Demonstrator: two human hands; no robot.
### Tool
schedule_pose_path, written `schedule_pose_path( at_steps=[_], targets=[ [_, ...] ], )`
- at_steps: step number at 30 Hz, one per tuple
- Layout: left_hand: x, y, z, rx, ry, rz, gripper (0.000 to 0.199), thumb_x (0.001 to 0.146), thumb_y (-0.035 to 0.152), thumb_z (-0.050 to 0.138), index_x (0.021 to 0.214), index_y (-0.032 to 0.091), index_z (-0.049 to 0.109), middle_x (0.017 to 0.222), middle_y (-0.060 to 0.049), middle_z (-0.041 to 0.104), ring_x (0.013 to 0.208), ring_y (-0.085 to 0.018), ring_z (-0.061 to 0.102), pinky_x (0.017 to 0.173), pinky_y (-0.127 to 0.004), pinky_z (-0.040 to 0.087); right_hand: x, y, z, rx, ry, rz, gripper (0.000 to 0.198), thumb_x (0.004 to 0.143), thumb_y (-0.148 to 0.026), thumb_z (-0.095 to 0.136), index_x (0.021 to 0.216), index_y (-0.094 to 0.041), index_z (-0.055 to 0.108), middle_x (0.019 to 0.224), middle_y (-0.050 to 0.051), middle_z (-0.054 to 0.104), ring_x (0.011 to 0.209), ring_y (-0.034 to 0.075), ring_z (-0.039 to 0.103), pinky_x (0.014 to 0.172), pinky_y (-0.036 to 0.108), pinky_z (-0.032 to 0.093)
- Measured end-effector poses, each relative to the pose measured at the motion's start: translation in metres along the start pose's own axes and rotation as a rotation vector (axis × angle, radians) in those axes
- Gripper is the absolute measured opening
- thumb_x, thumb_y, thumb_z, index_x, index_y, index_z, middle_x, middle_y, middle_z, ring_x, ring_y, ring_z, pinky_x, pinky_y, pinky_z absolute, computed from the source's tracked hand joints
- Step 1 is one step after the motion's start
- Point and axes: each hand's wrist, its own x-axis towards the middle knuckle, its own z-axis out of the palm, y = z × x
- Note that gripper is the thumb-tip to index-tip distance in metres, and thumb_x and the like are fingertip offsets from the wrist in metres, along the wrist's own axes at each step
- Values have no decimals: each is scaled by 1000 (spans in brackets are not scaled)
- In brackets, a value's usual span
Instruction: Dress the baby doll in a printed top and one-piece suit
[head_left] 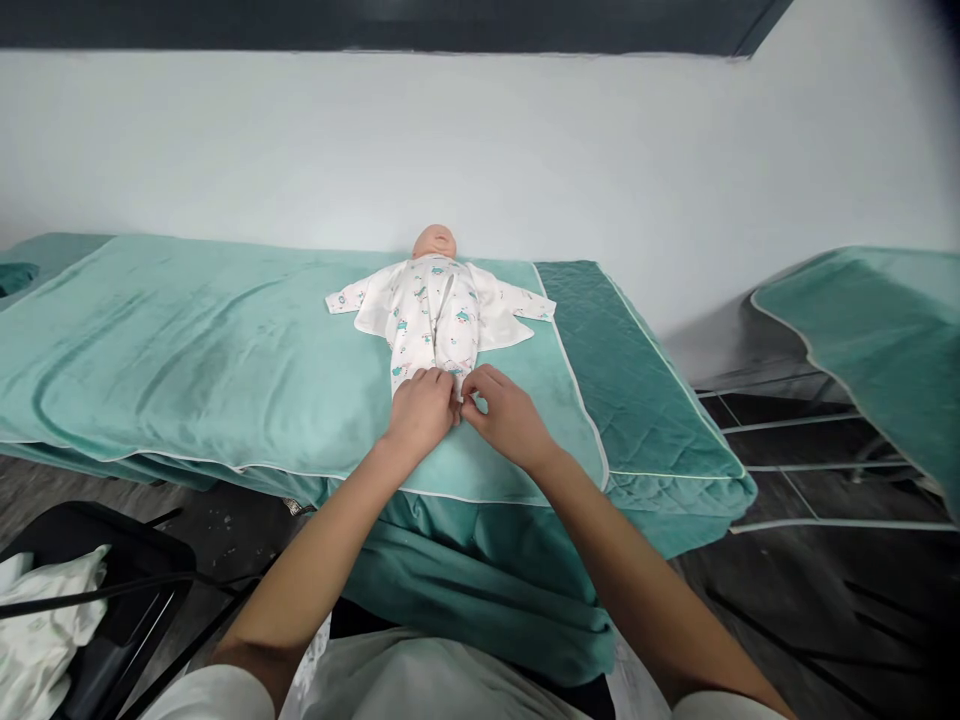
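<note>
A baby doll [435, 241] lies on its back on the green bed, head toward the wall. It wears white baby clothes [433, 300] with a teal and pink print, sleeves spread out to both sides. At the lower end of the trouser legs, my left hand [424, 408] is closed, fingers curled on the cloth. Just right of it, my right hand [502, 412] is closed in a pinch at the hem of the other leg. Fingertips of both hands nearly meet, and the doll's feet are not visible.
A light green blanket [187, 350] covers the bed, over a darker quilted cover [637, 390] at the right. Black chair [112, 530] at lower left holds white printed cloth [60, 630]. Beyond a gap on the right, another green-covered surface [892, 330] stands near metal bars [817, 468].
</note>
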Motion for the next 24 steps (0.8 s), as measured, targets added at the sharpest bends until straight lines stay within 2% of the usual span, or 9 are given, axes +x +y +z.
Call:
schedule_pose_path(
  at_steps=[3, 5, 10, 13, 16, 18, 22, 24],
  targets=[
    [2, -4, 0, -34, -20, 19, 6, 97, 26, 60, 99, 21, 64, 107, -11, 71, 106, -30, 64, 85, -41, 52, -6, 13, 12, -49, -102, 24, 13, 88, -13, 56, 95, -23, 55, 107, 9, 63, 103, 26, 60, 87, 38, 50],
    [3, -6, 0, -50, -34, 21, 10, 96, 31, 63, 100, 22, 65, 107, -10, 72, 107, -30, 65, 85, -41, 52, -11, 22, 23, -77, -112, 27, 12, 90, -15, 57, 99, -22, 55, 110, 10, 63, 106, 27, 59, 89, 39, 50],
    [4, -5, -3, -62, -58, -1, 10, 96, 30, 64, 102, 22, 65, 109, -8, 72, 107, -28, 65, 85, -39, 50, -14, 34, 44, -143, -6, 77, 8, 92, -15, 54, 96, -22, 56, 106, 12, 63, 104, 30, 57, 88, 42, 50],
    [4, -3, -5, -68, -73, -22, 10, 97, 29, 62, 103, 21, 65, 110, -7, 72, 107, -26, 65, 85, -37, 49, -9, 37, 47, -78, 96, 122, 10, 89, -14, 53, 93, -22, 56, 104, 12, 63, 100, 29, 59, 87, 42, 51],
    [3, 0, -7, -69, -77, -44, 13, 97, 31, 61, 105, 21, 63, 109, -7, 72, 105, -26, 65, 82, -37, 48, -5, 35, 42, 150, 203, 153, 8, 90, -17, 53, 92, -23, 56, 94, 6, 64, 89, 24, 62, 81, 39, 52],
    [3, 4, -6, -91, -51, -60, 13, 97, 30, 61, 105, 20, 62, 109, -8, 71, 103, -26, 65, 80, -37, 47, -3, 28, 33, 271, 247, 119, 7, 91, -18, 53, 92, -24, 55, 89, 3, 63, 83, 21, 62, 79, 36, 51],
    [5, 8, -6, -265, 64, -55, 8, 95, 16, 54, 98, 20, 60, 105, -7, 69, 97, -23, 63, 79, -34, 45, -5, 14, 10, 266, 256, -41, 7, 93, -17, 55, 92, -24, 56, 85, 1, 60, 80, 19, 58, 76, 33, 47],
    [7, 6, -7, -434, 98, -49, 11, 92, 11, 53, 91, 20, 59, 94, -4, 68, 89, -20, 62, 78, -32, 44, -7, 12, 0, 238, 243, -84, 7, 95, -18, 56, 92, -24, 57, 85, 1, 60, 80, 18, 58, 74, 32, 46]
  ],
)
